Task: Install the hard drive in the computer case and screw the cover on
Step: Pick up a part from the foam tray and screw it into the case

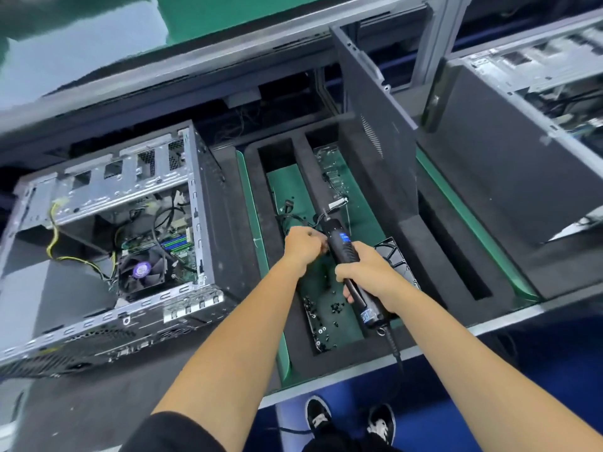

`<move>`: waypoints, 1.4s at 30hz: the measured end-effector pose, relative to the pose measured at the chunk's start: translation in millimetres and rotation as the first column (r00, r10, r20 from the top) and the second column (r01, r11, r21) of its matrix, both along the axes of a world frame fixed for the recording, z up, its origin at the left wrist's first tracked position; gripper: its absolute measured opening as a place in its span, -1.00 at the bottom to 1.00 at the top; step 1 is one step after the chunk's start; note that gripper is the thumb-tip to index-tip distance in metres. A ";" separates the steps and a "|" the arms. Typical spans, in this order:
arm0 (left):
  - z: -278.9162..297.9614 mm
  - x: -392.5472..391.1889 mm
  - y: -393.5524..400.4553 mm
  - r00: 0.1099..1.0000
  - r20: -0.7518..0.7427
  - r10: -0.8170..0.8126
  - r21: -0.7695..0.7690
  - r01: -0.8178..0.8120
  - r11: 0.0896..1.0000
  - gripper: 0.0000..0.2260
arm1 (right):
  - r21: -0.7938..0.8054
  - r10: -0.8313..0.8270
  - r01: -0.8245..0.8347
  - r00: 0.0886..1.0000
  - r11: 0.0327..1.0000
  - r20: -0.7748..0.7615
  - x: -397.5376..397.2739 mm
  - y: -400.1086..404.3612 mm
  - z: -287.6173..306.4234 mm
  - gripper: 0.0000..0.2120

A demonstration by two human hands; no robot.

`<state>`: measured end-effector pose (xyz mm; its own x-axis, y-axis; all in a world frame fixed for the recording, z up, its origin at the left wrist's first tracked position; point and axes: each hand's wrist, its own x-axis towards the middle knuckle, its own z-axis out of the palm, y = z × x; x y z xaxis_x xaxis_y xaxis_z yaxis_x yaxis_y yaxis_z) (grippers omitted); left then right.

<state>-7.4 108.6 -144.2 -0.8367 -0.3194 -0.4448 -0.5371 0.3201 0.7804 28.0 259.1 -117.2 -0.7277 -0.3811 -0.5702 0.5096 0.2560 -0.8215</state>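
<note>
An electric screwdriver (347,265) is gripped by the right hand (365,272), whose fingers are wrapped round the black barrel, with its tip angled away from the person and its cord trailing from the near end. Just to the left of the screwdriver, the left hand (303,244) is held with curled fingers close against the tool's front end; whether something small is pinched there cannot be told. Both hands are held over a black foam tray (293,321) with long slots lined in green, and small black screws (332,309) are scattered in the slot below the screwdriver. To the right of the screwdriver, partly covered by the right hand, a flat black part that may be the hard drive (393,252) is seen lying in the tray, though this cannot be confirmed. To the left of the tray, an open computer case (114,230) is laid on its side, with a cooler fan (143,272), motherboard and yellow cables exposed. Beyond the tray, a dark side cover (368,102) is stood upright. Further right, a second case (538,93) is partly visible.
</note>
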 end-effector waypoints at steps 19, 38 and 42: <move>144.7 72.7 -41.7 0.858 -0.337 0.388 0.414 -0.235 0.879 -0.88 | -0.086 0.067 -0.092 0.965 0.992 -0.253 95.2 -44.2 106.1 -0.69; 135.5 273.3 -258.0 0.908 -0.214 0.361 0.524 -0.205 0.827 -0.79 | -0.117 0.256 -0.276 0.953 0.954 -0.159 280.4 -225.3 105.8 -0.69; 119.7 288.7 -260.1 0.906 -0.204 0.370 0.443 -0.252 0.860 -0.84 | -0.087 0.248 -0.258 0.962 0.962 -0.111 294.9 -230.3 87.7 -0.62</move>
